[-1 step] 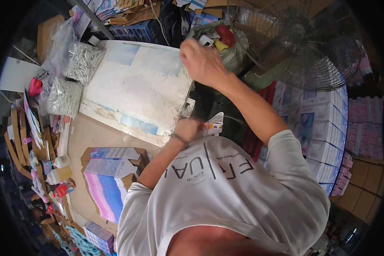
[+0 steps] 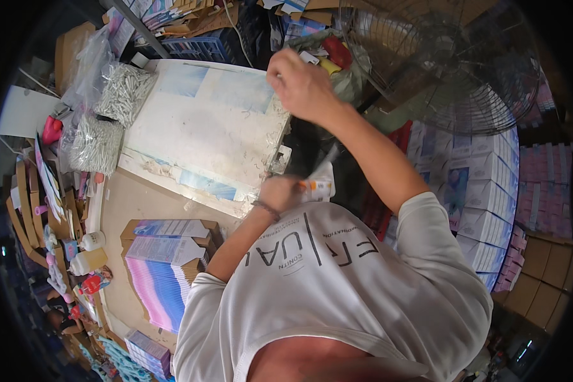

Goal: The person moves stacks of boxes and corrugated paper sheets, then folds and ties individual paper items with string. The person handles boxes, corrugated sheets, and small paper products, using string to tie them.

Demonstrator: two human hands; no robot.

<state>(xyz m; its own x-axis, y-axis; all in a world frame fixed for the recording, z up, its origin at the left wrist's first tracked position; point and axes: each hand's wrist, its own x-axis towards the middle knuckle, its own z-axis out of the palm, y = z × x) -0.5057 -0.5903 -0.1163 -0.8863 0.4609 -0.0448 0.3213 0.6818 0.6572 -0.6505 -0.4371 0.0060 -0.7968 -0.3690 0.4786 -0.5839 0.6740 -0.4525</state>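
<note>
- Left hand [image 2: 279, 193], centre frame: closed around white tube [image 2: 318, 186].
- Right hand [image 2: 302, 86], upper centre: curled shut at edge of white board [image 2: 204, 127]; contents indiscernible.

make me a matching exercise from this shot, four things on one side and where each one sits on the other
Things
1. small tube
2. metal fan
3. stack of flat cartons
4. bags of white pieces

Places
A. left of the white board
B. upper right
C. in the left hand
D. lower left, on the brown table

Pairs: 1-C, 2-B, 3-D, 4-A
</note>
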